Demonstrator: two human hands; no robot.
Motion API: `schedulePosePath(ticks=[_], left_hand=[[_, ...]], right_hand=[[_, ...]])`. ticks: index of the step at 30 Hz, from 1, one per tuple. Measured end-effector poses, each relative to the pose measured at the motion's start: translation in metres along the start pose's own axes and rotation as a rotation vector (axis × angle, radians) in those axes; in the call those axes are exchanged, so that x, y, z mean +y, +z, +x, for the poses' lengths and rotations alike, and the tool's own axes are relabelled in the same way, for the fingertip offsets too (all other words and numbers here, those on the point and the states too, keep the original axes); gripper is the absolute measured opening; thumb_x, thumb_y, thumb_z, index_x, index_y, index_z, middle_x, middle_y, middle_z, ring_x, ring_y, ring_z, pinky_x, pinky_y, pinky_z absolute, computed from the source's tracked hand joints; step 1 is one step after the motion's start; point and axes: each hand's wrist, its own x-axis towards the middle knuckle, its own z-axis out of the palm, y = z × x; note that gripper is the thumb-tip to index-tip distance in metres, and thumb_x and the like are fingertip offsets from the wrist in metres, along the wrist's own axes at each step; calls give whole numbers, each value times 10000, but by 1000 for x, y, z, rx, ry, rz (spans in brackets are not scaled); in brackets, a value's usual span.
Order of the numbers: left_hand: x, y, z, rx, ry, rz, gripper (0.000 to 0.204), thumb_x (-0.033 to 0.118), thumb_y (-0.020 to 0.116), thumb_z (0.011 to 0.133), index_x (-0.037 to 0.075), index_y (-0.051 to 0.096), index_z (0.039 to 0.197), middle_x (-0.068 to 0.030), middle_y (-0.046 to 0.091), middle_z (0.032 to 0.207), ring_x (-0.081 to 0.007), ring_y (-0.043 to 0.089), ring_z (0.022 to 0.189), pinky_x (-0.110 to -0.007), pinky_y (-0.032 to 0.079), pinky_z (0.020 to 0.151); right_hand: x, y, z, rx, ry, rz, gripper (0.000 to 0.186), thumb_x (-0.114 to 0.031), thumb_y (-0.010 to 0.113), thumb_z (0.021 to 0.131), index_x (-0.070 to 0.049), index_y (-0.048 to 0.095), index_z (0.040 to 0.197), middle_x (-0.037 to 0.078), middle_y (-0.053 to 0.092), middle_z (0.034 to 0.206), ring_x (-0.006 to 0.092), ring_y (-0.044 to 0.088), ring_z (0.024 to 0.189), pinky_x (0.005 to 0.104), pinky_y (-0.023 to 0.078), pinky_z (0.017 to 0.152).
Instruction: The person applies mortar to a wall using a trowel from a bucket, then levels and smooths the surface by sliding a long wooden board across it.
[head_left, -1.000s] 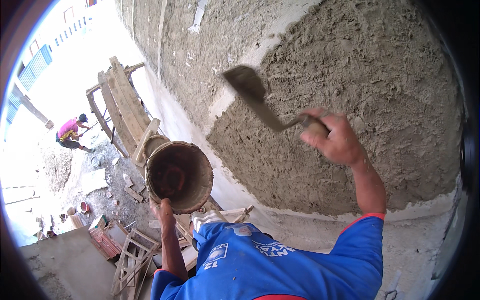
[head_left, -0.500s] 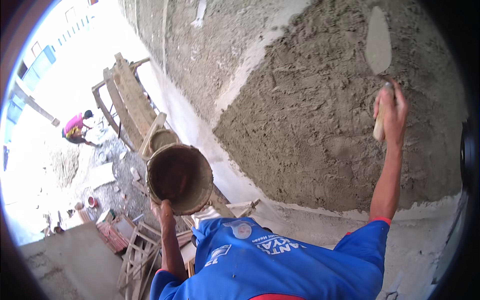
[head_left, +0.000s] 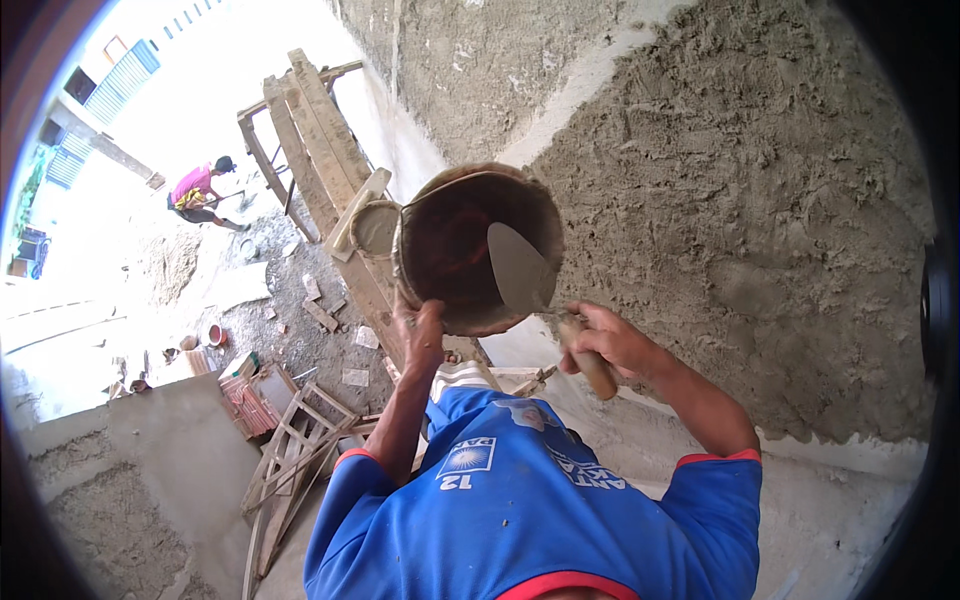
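My left hand [head_left: 420,332] grips a mortar-stained bucket [head_left: 407,265] by its near left rim, holding it up with its mouth tilted toward me. The inside is dark, and I cannot tell how much it contains. Closed around a wooden handle, my right hand [head_left: 605,340] holds a trowel [head_left: 518,268]. The pointed grey blade reaches over the bucket's mouth at its right side. Behind and to the right rises a wall [head_left: 740,230] with rough, wet-looking grey plaster on it.
Left of the bucket stands a plank scaffold [head_left: 318,130] with a small round container [head_left: 376,228] on it. A person in pink [head_left: 200,190] bends over a long tool at the far left. Wooden frames [head_left: 290,450] and rubble lie below on the left.
My right hand has brought the trowel down and left from the plastered wall to the bucket. The bucket has moved right and up in view. The person in pink is more upright.
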Motion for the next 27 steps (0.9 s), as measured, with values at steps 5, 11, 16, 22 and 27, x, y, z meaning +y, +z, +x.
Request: schedulePosePath(ticks=[5,11,16,22,27], left_hand=[[21,27,-12,-126,97,-126,517,-7,512,679,-27,481,1195,-104,606,1051,-174,584,916,-285,471,809],[41,26,-9,-235,135,-27,509,-18,490,659,-32,505,1168,-91,618,1030,-160,589,919,-276,465,825],[77,21,-3,-377,229,145,488,-21,470,653,-34,535,1137,-80,633,963,-141,596,880,-269,469,799],[86,30,-6,-432,210,209,479,-11,462,657,-28,546,1128,-106,640,909,-156,612,826,-293,497,737],[68,43,-10,-394,134,125,486,5,466,660,-16,550,1138,-124,644,876,-208,629,800,-314,499,722]], right_hand=[[-3,14,43,17,-63,51,511,-73,600,791,53,373,1231,126,571,771,199,628,647,332,536,571],[-14,26,89,577,-520,-1058,463,-86,577,768,36,397,1176,173,595,819,261,637,619,363,523,543],[-36,31,66,460,-613,-1723,396,-64,569,742,17,481,1119,200,623,828,292,667,710,379,551,610],[-55,30,39,10,-535,-2235,350,-83,565,746,-3,528,1085,146,617,828,252,666,673,334,560,586],[-82,21,-1,21,-387,-2346,335,-92,558,772,3,541,1094,127,613,798,239,663,674,317,555,563]])
